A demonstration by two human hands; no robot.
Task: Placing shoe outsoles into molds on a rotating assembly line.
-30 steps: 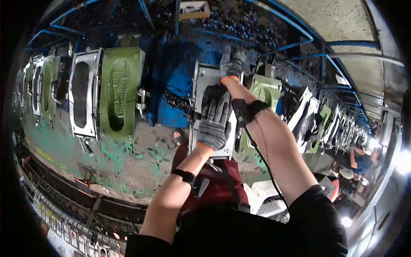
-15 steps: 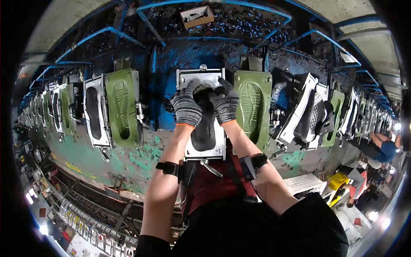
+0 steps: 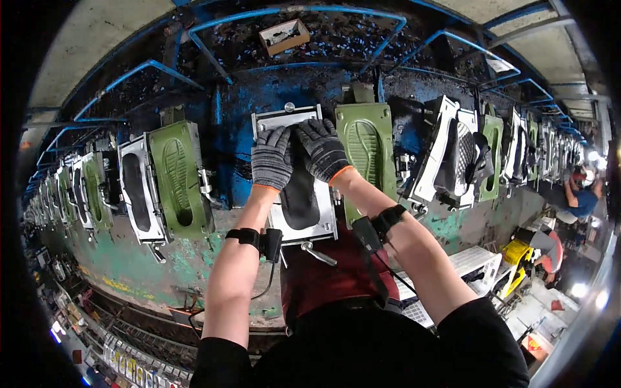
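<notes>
Two gloved hands were laid on a silver plate (image 3: 328, 226) set directly in front of the body, between a blue panel (image 3: 231, 174) and a green mould (image 3: 363, 143). By the left hand (image 3: 272, 158), its fingers straight and close together, the plate's left edge was covered. By the right hand (image 3: 321, 151), its fingers straight and slightly spread, the upper part of a black sole (image 3: 301, 202) was overlapped; whether anything was touched beneath the palms could not be told. A narrow gap was left between the hands. The sole was seated lengthwise in the middle of the plate, its lower end left uncovered. The plate was fitted with a lever (image 3: 321, 255) at its near end and a knob (image 3: 290, 107) at its far end. To the left, a second plate (image 3: 154, 225) was paired with another green mould (image 3: 176, 169). Beyond the hands, an open box (image 3: 283, 37) was placed among dark scraps (image 3: 352, 32). At far right, a co-worker (image 3: 584, 202) was partly seen.
</notes>
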